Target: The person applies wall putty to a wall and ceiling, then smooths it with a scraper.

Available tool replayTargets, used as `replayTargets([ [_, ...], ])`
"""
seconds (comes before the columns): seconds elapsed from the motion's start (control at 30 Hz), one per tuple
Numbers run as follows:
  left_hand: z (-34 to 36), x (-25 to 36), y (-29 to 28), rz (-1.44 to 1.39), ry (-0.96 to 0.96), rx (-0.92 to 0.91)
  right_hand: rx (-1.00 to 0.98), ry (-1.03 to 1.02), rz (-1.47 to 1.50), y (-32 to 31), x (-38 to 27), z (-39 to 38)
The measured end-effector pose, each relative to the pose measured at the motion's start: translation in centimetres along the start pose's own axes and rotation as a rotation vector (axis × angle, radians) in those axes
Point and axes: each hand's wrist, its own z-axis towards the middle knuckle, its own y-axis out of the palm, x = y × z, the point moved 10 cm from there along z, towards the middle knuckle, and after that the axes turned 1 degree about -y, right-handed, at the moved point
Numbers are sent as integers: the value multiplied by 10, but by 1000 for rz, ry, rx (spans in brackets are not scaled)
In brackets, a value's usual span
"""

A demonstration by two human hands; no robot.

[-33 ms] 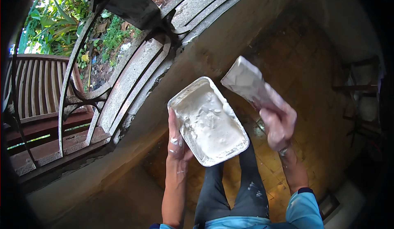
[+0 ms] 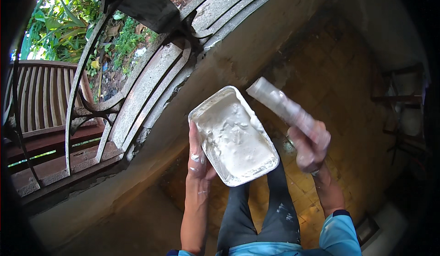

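My left hand (image 2: 198,157), smeared with white, grips the left long side of a white rectangular tray (image 2: 208,107) filled with thick white paste. My right hand (image 2: 309,148) is closed on the handle of a wide scraper (image 2: 275,101) coated in the same white paste. Its blade points up and to the left, and its tip sits just beside the tray's far right edge, above the paste. The blade is motion-blurred. Both are held in front of me over my legs.
A rough grey wall ledge (image 2: 151,164) runs diagonally at the left, with a curved metal window grille (image 2: 91,104) above it. A wooden bench (image 2: 36,100) and plants lie beyond. Yellowish floor tiles (image 2: 330,81) lie below, and dark furniture (image 2: 398,114) stands at the right.
The scraper has turned a little in my right hand, so its blade looks narrower and sits slightly lower beside the tray. The tray and my left hand have hardly moved.
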Motion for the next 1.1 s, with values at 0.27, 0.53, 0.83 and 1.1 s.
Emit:
replayTargets([
  [0.27, 6, 2, 12, -97, 0, -76, -487, -145, -174, 42, 6, 0],
  [0.53, 14, -12, 15, -6, -12, 3, -302, -60, -28, 32, 60, -26],
  [0.83, 17, -12, 28, 38, -27, -13, 304, 912, 1179, 31, 140, -69],
  [1.1, 21, -20, 26, 62, -99, -12, 16, 152, 390, -12, 45, -15],
])
